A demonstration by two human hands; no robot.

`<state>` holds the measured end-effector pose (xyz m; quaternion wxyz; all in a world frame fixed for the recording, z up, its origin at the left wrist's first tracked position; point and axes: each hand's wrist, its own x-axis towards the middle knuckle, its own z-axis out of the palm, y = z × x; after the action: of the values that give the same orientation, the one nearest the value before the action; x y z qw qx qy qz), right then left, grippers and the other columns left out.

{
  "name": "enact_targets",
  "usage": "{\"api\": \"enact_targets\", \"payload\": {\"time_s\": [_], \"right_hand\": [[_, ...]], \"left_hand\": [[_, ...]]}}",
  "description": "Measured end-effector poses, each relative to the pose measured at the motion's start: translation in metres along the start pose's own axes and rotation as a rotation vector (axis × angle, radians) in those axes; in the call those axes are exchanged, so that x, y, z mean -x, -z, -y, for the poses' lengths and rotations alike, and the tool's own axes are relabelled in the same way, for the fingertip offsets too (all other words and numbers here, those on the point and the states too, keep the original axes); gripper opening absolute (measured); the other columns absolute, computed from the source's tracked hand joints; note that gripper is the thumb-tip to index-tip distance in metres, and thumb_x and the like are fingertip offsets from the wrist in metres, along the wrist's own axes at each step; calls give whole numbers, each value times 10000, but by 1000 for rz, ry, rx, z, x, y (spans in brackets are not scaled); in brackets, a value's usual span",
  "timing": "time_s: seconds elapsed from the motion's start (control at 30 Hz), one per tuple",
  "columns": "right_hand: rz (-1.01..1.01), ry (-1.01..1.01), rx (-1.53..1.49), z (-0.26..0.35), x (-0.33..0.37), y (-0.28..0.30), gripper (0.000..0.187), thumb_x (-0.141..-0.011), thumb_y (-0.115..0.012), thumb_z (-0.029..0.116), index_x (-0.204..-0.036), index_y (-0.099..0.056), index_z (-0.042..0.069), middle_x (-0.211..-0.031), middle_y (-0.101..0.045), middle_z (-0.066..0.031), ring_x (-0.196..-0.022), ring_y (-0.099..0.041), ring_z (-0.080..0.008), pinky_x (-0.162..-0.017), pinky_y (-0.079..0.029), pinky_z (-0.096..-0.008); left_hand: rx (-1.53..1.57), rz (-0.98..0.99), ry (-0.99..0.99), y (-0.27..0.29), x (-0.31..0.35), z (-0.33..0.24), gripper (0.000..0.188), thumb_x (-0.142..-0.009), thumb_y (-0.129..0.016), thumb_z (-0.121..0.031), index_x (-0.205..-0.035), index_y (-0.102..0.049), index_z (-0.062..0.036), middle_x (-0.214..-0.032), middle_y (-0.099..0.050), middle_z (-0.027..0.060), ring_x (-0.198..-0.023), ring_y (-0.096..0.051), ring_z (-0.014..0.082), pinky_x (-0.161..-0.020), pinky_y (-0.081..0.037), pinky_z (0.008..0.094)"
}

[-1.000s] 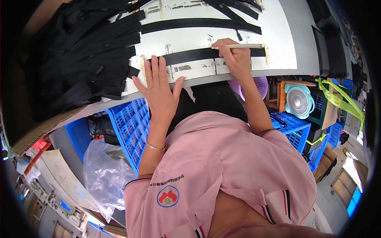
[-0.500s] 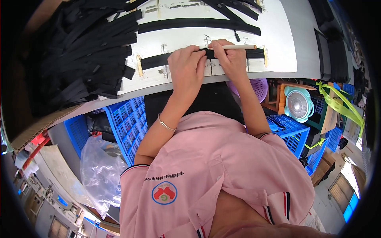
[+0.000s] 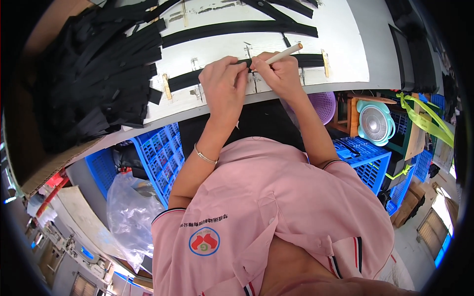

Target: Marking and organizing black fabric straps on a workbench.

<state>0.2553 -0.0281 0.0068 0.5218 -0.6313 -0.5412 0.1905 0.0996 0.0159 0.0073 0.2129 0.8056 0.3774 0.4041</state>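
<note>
A long black fabric strip [image 3: 185, 80] lies across the white board [image 3: 345, 59], between two tan tape marks. My left hand [image 3: 222, 89] rests over its middle, with thumb and fingertips brought together on the strip. Just right of it, my right hand [image 3: 280, 76] grips a white pencil-like marker [image 3: 286, 53]. The marker's back end slants up to the right, and its tip is by the strip next to my left fingertips, mostly hidden by my fingers. Short dark marks show on the board above and below the strip.
A big heap of black strips [image 3: 98, 74] fills the left, partly in a cardboard box [image 3: 54, 170]. Another black strip [image 3: 237, 28] lies farther back. Below the table edge are blue crates [image 3: 158, 158], a purple basket [image 3: 323, 106] and a turquoise fan [image 3: 374, 123].
The marker has swung from nearly level to slanting up at its back end, and its tip has come down toward the strip. My left hand stays on the strip. The view has shifted slightly.
</note>
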Motion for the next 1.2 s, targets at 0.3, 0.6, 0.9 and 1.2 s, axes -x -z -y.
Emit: {"api": "enact_targets", "payload": {"time_s": [0.3, 0.6, 0.9, 1.2], "right_hand": [[-30, -182, -270, 16, 4, 48, 247, -967, -626, 148, -834, -748, -21, -769, -720, -82, -654, -596, -96, -597, -465, -248], [-173, -281, -120, -30, 6, 96, 267, -994, -607, 176, -871, -756, -9, -650, -594, -3, -608, -488, -52, -547, -371, -236], [-151, -259, -117, -38, 3, 91, 268, -995, -623, 199, -876, -758, 0, -635, -615, -13, -582, -521, -59, -530, -400, -242], [-163, -248, -44, -32, 6, 93, 271, -979, -648, 209, -860, -753, -10, -630, -650, -39, -562, -558, -87, -526, -434, -262]], "left_hand": [[-54, 25, 26, 5, 0, -3, 141, -801, -786, -64, -937, -757, -89, -1067, -711, 37, -1012, -620, 238, -930, -410, 384], [-38, 82, 2, -11, -7, -23, 144, -829, -773, -82, -972, -757, -92, -1082, -714, 42, -1030, -624, 243, -942, -416, 383], [84, 160, -137, -71, -26, -53, 133, -818, -776, -103, -949, -767, -79, -1071, -708, 24, -1040, -612, 246, -957, -413, 399], [68, 149, -146, -72, -23, -53, 129, -817, -777, -101, -944, -771, -79, -1070, -707, 20, -1040, -610, 237, -964, -402, 392]]}}
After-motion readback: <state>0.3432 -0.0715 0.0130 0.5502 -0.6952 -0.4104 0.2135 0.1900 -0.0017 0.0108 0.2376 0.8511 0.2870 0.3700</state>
